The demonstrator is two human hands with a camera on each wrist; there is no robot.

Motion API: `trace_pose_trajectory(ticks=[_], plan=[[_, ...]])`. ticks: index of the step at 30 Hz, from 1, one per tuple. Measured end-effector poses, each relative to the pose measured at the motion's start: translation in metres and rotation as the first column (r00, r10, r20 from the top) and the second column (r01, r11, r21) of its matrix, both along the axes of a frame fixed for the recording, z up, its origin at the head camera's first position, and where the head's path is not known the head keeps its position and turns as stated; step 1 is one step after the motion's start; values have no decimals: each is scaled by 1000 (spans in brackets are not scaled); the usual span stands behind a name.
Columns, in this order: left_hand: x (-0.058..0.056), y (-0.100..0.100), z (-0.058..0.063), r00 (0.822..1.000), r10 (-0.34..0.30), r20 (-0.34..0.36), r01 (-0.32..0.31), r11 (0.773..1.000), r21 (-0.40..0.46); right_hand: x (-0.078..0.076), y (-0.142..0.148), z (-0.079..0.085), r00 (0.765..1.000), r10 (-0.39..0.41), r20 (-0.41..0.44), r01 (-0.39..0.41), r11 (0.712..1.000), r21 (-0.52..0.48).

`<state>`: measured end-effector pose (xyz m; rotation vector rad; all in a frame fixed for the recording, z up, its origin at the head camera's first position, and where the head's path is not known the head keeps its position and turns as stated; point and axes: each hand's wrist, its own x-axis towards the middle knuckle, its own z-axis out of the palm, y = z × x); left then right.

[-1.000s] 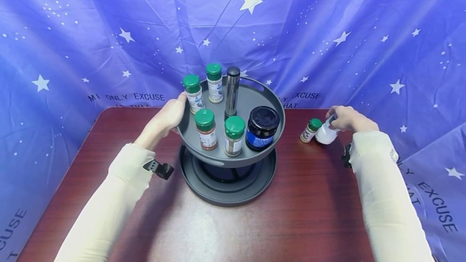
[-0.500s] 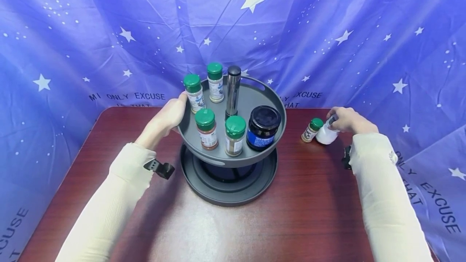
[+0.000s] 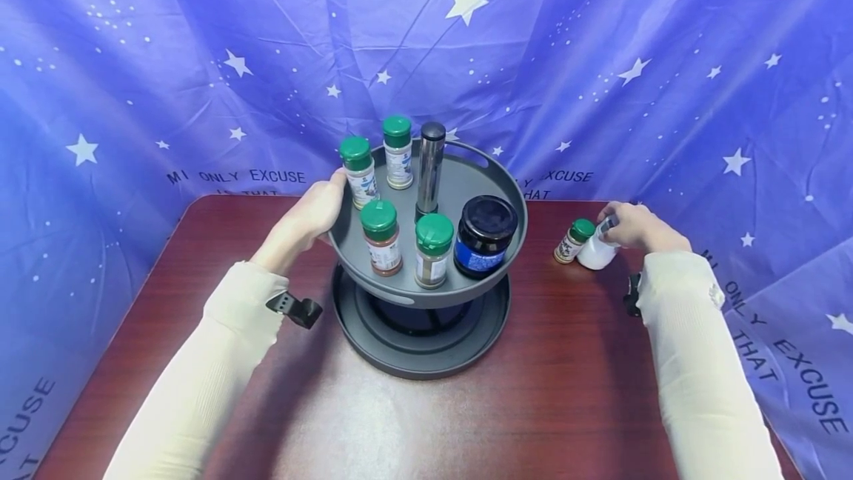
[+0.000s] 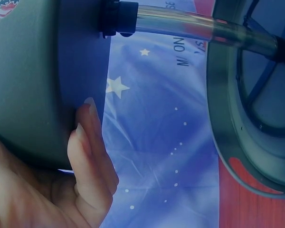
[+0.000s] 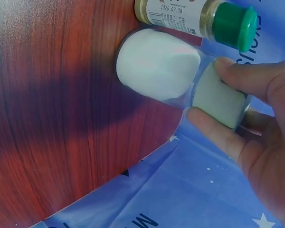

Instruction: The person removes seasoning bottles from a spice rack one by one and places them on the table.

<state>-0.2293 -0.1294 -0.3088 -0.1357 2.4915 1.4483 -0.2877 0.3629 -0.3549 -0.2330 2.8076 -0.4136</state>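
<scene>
My left hand [image 3: 320, 210] grips the left rim of the upper tray [image 3: 463, 172] of a grey two-tier turntable. In the left wrist view its fingers [image 4: 88, 166] curl up against the tray's underside; the thumb is hidden there. Far right, my right hand [image 3: 640, 227] pinches the cap of a small glass shaker bottle [image 5: 156, 64] filled with something white. In the right wrist view, thumb and fingers lie on opposite sides of that cap, and the bottle's base is on the table. Close beside it stands a green-capped spice bottle [image 3: 570, 243].
On the upper tray stand several green-capped spice bottles [image 3: 381, 239] and a dark jar [image 3: 485, 235] with a blue label. A metal post [image 3: 431, 172] rises from its middle. The lower tray [image 3: 420, 365] sits on the reddish wooden table [image 3: 566, 391]. Starry blue cloth [image 3: 280, 80] hangs behind.
The head view has shifted slightly, so everything sits a little further right. Both hands keep their holds on the tray and the shaker bottle.
</scene>
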Motion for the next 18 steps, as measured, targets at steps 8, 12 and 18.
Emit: trace_pose_trajectory(ticks=[8,12,18], plan=[[0,-1,-1,1000,-2,10,2,1000,-8,-2,-2,-5,1000,-5,-22,5,1000,13],[-1,-1,-2,1000,-7,8,7,1000,-7,-1,-2,-3,1000,2,-5,-2,1000,12],[-2,-1,-2,1000,-4,-1,4,1000,-6,0,-2,0,999,44,22,-45,999,21]])
